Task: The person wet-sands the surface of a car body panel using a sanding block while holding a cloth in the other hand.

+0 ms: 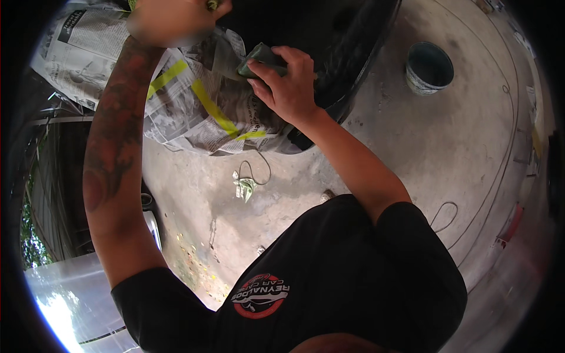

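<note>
At the top edge, left hand [173,22] blurred, cut off, its grip unclear, right hand [292,85] lower, pinching green block [263,59]

Tattooed arm: L arm [115,147] reaches far fwd, slight elbow bend, ink along the forearm.
L hand [176,22]: at far end of that arm, turned inward to the R; partly blurred, cut off at top of view, finger pose unclear.
Bare forearm: R forearm [356,159] slants fwd + inward, elbow out to the side; reaches less far than L.
R wrist [309,119]: approx in line w/ forearm.
R hand [294,82]: back mostly up, fingers bent, thumb opp. index, grip clasped.
Gap: hands well apart, L farther fwd.
Torso [353,270]: low in view, btwn the arms.
</note>
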Motion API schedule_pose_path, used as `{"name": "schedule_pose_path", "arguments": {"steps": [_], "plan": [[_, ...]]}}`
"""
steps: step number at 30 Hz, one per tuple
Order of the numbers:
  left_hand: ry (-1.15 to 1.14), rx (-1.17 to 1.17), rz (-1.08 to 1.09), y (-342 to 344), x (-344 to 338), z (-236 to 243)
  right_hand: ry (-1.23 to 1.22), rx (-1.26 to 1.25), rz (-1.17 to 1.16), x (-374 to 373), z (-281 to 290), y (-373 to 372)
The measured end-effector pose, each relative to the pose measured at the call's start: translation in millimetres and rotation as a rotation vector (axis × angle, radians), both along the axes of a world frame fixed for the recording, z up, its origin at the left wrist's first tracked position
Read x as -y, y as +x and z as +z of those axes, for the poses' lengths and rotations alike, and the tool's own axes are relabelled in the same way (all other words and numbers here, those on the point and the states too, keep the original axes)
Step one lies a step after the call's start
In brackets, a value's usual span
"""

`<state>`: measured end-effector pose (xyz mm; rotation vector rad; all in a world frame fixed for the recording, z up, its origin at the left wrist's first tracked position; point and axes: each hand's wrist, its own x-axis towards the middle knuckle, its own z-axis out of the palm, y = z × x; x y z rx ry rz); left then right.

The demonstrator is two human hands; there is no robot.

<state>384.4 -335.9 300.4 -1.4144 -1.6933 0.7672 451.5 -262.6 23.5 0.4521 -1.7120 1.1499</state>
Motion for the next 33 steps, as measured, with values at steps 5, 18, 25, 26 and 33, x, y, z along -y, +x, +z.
{"name": "schedule_pose_path", "arguments": {"steps": [5, 18, 25, 26, 33], "plan": [[0.025, 0.033, -0.055, -5.8, 3.2, -3.0, -0.014, 0.074, -0.023, 2.8, -38.4, 9.8], [0.004, 0.022, 0.035, -0.2, 3.6, -6.2, -0.113, 0.088, -0.048, -6.4, 23.6, -13.6], [-0.060, 0.096, -0.018, 0.9, -3.1, -1.2, -0.186, 0.165, 0.011, -3.1, 31.2, -1.6], [-0.061, 0.093, -0.031, -4.4, 1.7, -2.3, -0.183, 0.154, 0.016, -5.4, 29.7, -6.8], [-0.027, 0.139, 0.125, -15.6, 11.2, -5.0, -0.382, 0.287, -0.163, -48.0, 87.2, -76.2]]}}
